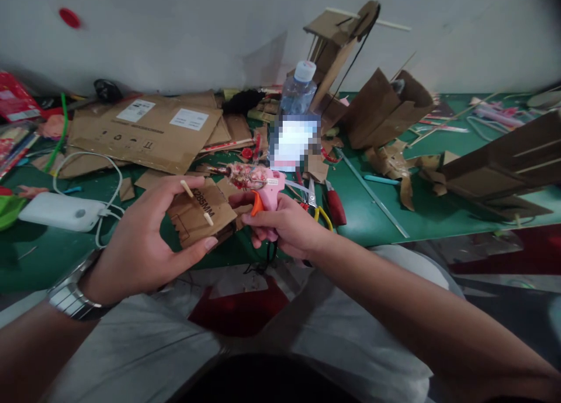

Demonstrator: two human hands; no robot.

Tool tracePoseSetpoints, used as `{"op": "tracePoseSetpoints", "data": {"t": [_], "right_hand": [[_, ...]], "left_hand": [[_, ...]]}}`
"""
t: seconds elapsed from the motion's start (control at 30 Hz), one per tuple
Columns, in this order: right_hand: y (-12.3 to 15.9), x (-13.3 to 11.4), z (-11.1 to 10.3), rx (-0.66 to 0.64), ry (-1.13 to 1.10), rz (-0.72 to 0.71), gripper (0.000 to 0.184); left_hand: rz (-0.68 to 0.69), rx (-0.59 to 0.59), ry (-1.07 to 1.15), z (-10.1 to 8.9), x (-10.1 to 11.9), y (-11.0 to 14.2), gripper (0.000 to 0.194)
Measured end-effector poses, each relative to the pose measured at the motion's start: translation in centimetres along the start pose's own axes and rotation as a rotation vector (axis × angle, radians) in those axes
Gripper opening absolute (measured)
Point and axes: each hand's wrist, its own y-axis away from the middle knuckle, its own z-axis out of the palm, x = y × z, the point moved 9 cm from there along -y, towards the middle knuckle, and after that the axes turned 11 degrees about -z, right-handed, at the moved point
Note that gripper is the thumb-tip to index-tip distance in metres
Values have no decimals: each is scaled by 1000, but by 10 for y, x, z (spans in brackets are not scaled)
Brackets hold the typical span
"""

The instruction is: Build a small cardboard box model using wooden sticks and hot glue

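Observation:
My left hand [144,233], with a metal watch [76,292] at the wrist, grips a small cardboard box [199,216] between thumb and fingers. Two short wooden sticks [208,219] poke out of the box's printed face. In my right hand [291,225] is a pink hot glue gun [272,190], fingers wrapped round its handle near the orange trigger [257,204]. Its messy, glue-crusted nozzle points left, above the far edge of the box. Whether the nozzle touches the cardboard I cannot tell.
Behind my hands stand a water bottle [298,93] and a blurred bright screen [293,143]. Scissors [312,195] and a red-handled tool [335,204] lie right of the glue gun. A white power bank [61,211] with a cable sits left. Cardboard structures [372,108] stand at the right.

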Motion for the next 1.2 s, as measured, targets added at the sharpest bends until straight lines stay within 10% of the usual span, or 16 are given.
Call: {"op": "tracePoseSetpoints", "data": {"t": [1.2], "right_hand": [[-4,-1,8,41,88,-34,46]], "left_hand": [[-154,-55,1,6,-5,0,58]]}}
